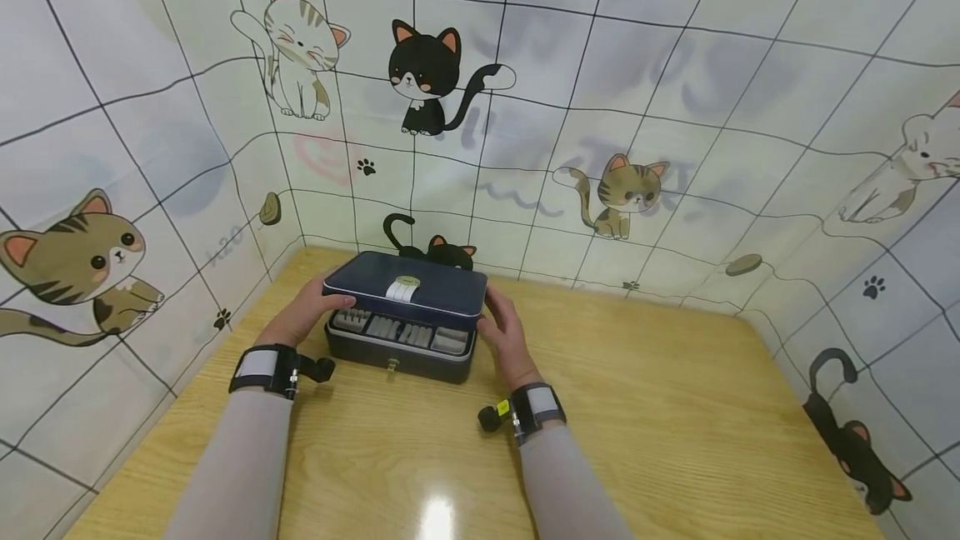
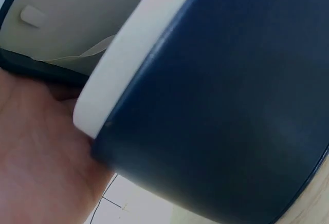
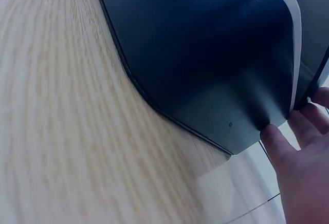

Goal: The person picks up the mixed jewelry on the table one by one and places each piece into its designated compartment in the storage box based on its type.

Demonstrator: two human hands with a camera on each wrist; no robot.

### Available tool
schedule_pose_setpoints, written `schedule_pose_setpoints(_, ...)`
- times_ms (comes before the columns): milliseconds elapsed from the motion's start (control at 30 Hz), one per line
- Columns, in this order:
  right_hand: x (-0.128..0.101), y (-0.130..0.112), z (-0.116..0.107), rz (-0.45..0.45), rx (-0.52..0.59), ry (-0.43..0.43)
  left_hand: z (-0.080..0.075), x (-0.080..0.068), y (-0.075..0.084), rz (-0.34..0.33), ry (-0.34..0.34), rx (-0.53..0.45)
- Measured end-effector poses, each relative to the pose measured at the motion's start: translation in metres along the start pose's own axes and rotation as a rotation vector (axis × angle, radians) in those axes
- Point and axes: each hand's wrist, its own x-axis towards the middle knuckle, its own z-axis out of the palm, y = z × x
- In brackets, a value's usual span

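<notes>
A navy jewelry box with a white rim stands on the wooden table. Its lid is partly raised, tilted over grey lined compartments with ring rolls; a pale strap and gold clasp plate mark the lid's front. My left hand holds the lid's left edge, thumb at the front corner. On the other side, my right hand holds the lid's right edge. In the right wrist view, fingers also touch the box's side near its back corner. The lid's pale inside shows in the left wrist view.
Behind and beside the table hangs a white grid-patterned cloth printed with cats and paws. Each wrist wears a strapped camera. A small gold catch sits on the box's front.
</notes>
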Motion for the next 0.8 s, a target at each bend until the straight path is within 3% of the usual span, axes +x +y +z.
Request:
schedule_pose_setpoints(233,0.001,0.003,-0.004,-0.026,-0.006,-0.026,-0.004,-0.003,0.001,0.042,-0.043,0.049)
schedule_pose_setpoints(800,0.002,0.0,-0.019,0.02,-0.02,-0.154,-0.008,-0.004,-0.005,-0.008,-0.09,0.085)
